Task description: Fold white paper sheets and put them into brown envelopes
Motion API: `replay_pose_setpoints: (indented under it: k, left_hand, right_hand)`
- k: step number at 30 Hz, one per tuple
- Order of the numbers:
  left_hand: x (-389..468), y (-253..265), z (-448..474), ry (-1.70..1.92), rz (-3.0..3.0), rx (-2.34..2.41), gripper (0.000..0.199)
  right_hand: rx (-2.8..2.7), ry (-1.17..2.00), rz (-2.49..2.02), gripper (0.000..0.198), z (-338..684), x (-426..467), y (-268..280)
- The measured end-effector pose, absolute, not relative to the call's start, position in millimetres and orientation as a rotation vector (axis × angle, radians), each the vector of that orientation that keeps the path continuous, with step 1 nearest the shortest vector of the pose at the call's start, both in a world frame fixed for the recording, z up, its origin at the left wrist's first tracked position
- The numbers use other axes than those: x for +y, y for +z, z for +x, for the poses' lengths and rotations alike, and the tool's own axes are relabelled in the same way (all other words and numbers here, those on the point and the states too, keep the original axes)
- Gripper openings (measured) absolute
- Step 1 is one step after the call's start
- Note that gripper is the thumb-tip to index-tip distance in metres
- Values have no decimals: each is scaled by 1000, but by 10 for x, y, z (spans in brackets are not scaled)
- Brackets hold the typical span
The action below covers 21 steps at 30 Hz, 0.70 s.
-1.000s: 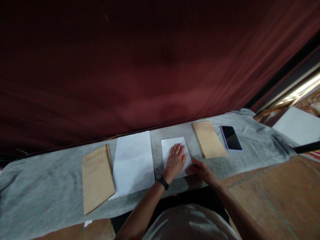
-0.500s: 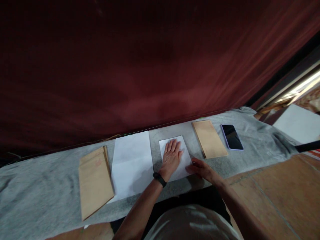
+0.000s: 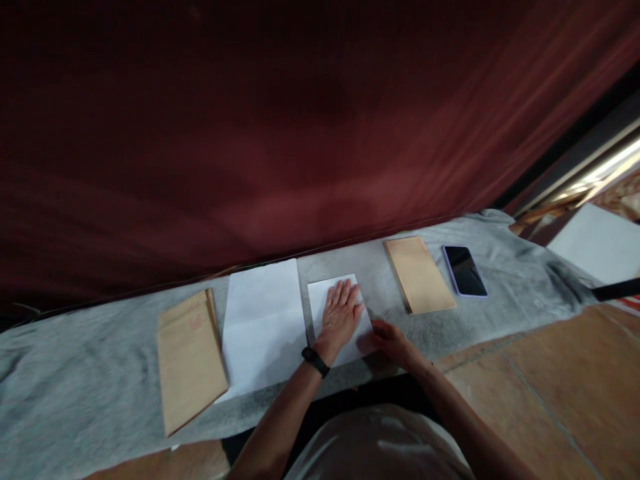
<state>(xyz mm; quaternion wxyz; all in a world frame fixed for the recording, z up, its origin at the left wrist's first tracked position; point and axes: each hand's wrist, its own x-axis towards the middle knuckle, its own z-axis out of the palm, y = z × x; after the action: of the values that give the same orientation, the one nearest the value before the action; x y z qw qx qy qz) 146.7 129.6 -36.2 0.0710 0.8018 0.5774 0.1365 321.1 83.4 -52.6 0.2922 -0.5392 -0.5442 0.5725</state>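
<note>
A folded sheet of white paper (image 3: pixel 317 300) lies on the grey cloth. Flat on top of it rests my left hand (image 3: pixel 341 320), fingers stretched out and a black band around the wrist. At the lower right edge of the same paper, my right hand (image 3: pixel 393 341) has its fingers curled and closed on the border; its fingertips are partly hidden. Just left of the folded paper is a larger white sheet (image 3: pixel 263 327) with a faint crease across it.
Brown envelopes (image 3: pixel 193 367) lie in a pile at the left, and another stack of brown envelopes (image 3: pixel 421 275) is on the right. Beyond that is a phone (image 3: pixel 465 271) in a purple case. A grey cloth (image 3: pixel 90 373) covers the bench, with a dark red curtain (image 3: pixel 300 147) behind.
The folded paper has slid a little to the left under my hands. My right hand has shifted left with its edge, while my left hand stays flat on it.
</note>
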Motion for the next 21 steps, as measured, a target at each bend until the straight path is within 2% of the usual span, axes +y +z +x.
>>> replay_pose_setpoints:
  k: [15, 21]
  left_hand:
    - [1685, -403, 1164, 375, 2242, 1979, 51]
    - [1117, -342, 1012, 518, 2141, 2011, 51]
  right_hand:
    - [-1548, 1535, -1580, 6, 3244, 847, -412]
    - [-1493, 1513, -1570, 15, 3310, 794, -408]
